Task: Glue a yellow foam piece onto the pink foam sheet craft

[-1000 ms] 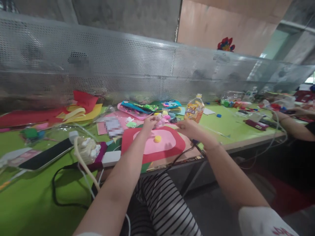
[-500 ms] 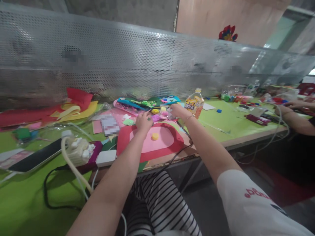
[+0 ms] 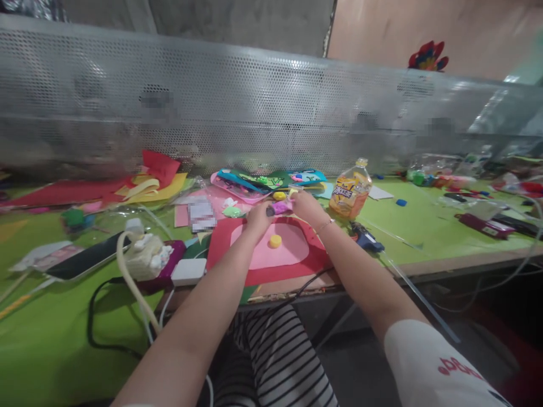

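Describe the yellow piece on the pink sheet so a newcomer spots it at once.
On the green table, by its front edge, lies a large red sheet. A smaller rounded pink sheet lies on it. The small, roundish yellow piece sits near the pink sheet's middle, unlike the other yellow lump, which lies beyond the red sheet.

Just beyond the red paper sheet (image 3: 220, 237), the left hand (image 3: 258, 219) and right hand (image 3: 309, 210) hold a purple lump (image 3: 280, 207); right of the sheet lies a glue gun (image 3: 368, 238), left, a smartphone (image 3: 91, 257).
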Tool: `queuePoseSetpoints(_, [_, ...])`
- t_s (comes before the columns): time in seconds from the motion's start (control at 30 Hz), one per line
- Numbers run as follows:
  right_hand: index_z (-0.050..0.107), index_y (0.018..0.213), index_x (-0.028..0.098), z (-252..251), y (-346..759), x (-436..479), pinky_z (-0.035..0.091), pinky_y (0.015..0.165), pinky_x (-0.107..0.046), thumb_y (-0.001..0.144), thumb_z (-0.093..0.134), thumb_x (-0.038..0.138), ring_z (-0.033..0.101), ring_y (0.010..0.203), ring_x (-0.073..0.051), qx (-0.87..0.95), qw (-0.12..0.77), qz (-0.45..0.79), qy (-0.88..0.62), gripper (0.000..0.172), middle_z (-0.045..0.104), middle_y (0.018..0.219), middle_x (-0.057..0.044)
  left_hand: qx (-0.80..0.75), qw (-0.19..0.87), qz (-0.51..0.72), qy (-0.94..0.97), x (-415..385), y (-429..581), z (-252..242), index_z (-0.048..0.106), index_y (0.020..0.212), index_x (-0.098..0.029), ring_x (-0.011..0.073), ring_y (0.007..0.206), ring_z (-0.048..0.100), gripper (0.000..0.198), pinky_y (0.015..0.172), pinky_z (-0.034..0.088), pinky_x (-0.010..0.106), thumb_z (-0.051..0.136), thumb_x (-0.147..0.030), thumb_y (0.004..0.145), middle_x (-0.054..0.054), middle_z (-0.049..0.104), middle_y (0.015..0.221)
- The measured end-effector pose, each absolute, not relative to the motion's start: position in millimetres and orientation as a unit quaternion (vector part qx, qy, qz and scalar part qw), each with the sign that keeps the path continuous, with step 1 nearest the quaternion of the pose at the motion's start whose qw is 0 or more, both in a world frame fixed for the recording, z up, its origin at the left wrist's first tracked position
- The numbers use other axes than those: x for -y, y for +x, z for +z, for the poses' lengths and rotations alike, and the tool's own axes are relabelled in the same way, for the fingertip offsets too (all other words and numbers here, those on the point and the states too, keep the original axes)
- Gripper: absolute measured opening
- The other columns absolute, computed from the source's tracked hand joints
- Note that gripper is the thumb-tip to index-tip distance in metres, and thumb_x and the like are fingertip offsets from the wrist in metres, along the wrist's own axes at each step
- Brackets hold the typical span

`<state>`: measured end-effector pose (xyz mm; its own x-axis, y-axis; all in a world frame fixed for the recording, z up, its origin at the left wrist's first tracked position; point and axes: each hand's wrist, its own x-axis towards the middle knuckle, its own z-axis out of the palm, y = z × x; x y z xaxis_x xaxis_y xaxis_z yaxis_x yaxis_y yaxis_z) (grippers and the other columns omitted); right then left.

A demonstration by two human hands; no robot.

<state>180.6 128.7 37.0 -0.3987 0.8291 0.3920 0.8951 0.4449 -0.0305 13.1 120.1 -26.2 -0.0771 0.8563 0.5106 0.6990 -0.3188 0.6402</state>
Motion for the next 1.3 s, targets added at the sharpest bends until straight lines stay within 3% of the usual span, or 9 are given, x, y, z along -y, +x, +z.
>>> queuePoseSetpoints(0.27, [0.058,0.079,0.014,31,164,-120,0.037,0.071,-0.026,0.077,0.042,0.008,0.053,0.081,-0.018,0.875,0.273,-0.054,-0.397,0.017,0.060,0.080,-0.009,-0.445,0.028,0.509,0.737,-120,20,-15,0.059,0.086,-0.017,0.0194,0.088,0.055,0.024,0.078,0.044,0.033,0.064,-0.014,0.062,0.006,0.059,0.088])
queuePoseSetpoints(0.5, [0.055,0.074,0.015,25,167,-126,0.037,0.067,-0.025,0.067,0.045,0.003,0.050,0.075,-0.016,0.867,0.340,-0.003,-0.363,0.017,0.057,0.077,-0.006,-0.436,0.103,0.538,0.714,-116,24,-14,0.057,0.084,-0.019,0.0170,0.080,0.056,0.024,0.071,0.045,0.030,0.062,-0.014,0.062,0.003,0.060,0.084])
queuePoseSetpoints(0.7, [0.053,0.085,0.015,20,166,-125,0.039,0.068,-0.026,0.073,0.049,0.011,0.051,0.075,-0.015,0.859,0.364,0.016,-0.360,0.013,0.056,0.082,-0.005,-0.445,0.216,0.560,0.664,-111,26,-11,0.055,0.087,-0.020,0.0136,0.072,0.057,0.030,0.067,0.046,0.028,0.061,-0.012,0.059,0.001,0.061,0.081])
queuePoseSetpoints(0.8, [0.057,0.088,0.016,22,166,-121,0.041,0.075,-0.027,0.076,0.048,0.013,0.052,0.080,-0.015,0.861,0.370,0.008,-0.348,0.015,0.055,0.094,-0.007,-0.420,0.281,0.589,0.630,-110,29,-10,0.054,0.089,-0.019,0.0122,0.070,0.058,0.031,0.067,0.047,0.028,0.060,-0.011,0.059,0.001,0.061,0.081])
queuePoseSetpoints(0.9, [0.063,0.090,0.016,24,167,-120,0.042,0.079,-0.027,0.079,0.046,0.014,0.052,0.082,-0.016,0.863,0.375,0.004,-0.339,0.020,0.054,0.094,-0.007,-0.393,0.333,0.606,0.606,-112,31,-11,0.052,0.089,-0.018,0.0112,0.068,0.058,0.031,0.066,0.048,0.028,0.059,-0.010,0.059,0.002,0.061,0.081])
queuePoseSetpoints(1.3, [0.067,0.098,0.017,12,163,-134,0.042,0.083,-0.033,0.082,0.040,0.014,0.049,0.091,-0.017,0.875,0.395,0.021,-0.279,0.031,0.051,0.094,-0.009,-0.401,0.353,0.634,0.559,-108,31,-2,0.052,0.088,-0.016,0.0128,0.081,0.059,0.035,0.073,0.049,0.029,0.061,-0.003,0.057,0.003,0.063,0.089])
